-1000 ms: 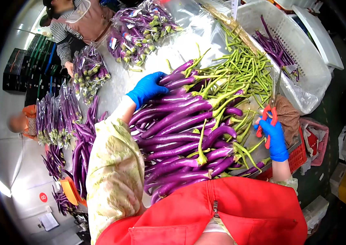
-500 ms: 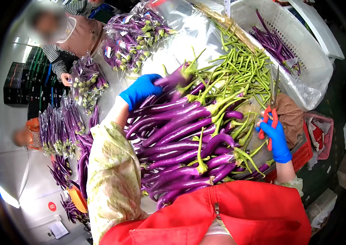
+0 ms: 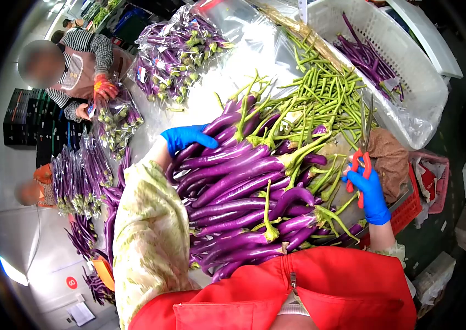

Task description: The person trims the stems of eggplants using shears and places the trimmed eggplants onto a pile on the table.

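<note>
Shifted toward the wearer since the earlier frame, the blue-gloved left hand [image 3: 189, 138] grasps a long, glossy purple eggplant [image 3: 223, 122] at the far-left edge of an eggplant pile [image 3: 238, 191] on a pale grey bench [image 3: 155, 116]; the blue-gloved right hand [image 3: 371, 195] grips red-handled metal scissors [image 3: 367, 160] beside slender green stalks [image 3: 329, 91]. Across, a co-worker's orange-gloved hand [image 3: 104, 88] touches plastic-bagged eggplants [image 3: 118, 122].

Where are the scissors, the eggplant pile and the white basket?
Scissors [image 3: 355, 161]: head view, on a red handle.
Eggplant pile [image 3: 233, 179]: head view, on a purple body mid-pile.
White basket [image 3: 410, 71]: head view, on its inner wall.
</note>
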Demonstrator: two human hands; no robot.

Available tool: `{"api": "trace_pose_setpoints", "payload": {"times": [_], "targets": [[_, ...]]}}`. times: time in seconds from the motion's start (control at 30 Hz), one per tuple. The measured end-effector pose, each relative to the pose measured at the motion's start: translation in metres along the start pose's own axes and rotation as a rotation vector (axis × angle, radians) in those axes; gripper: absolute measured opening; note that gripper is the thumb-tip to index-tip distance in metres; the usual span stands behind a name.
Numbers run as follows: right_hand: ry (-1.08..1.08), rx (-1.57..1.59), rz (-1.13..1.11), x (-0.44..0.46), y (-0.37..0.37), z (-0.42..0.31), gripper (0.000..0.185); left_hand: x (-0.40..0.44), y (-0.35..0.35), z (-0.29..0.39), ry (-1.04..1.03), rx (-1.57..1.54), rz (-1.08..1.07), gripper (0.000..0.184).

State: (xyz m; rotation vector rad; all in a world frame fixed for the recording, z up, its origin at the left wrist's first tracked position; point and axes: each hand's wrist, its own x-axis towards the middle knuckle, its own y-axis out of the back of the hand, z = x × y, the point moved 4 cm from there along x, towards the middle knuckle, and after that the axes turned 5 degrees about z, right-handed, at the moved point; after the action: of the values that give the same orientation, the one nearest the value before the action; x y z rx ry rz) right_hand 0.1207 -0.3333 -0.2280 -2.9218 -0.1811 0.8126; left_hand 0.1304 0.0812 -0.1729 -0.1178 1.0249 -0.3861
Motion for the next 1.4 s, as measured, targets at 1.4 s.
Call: {"api": "trace_pose_setpoints", "payload": {"times": [1.4], "targets": [[1.536, -0.783, -0.122, -0.088, -0.119, -0.167, 0.033, -0.195, -0.126, -0.008, -0.992, 0.207, 0.738, 0.069]]}}
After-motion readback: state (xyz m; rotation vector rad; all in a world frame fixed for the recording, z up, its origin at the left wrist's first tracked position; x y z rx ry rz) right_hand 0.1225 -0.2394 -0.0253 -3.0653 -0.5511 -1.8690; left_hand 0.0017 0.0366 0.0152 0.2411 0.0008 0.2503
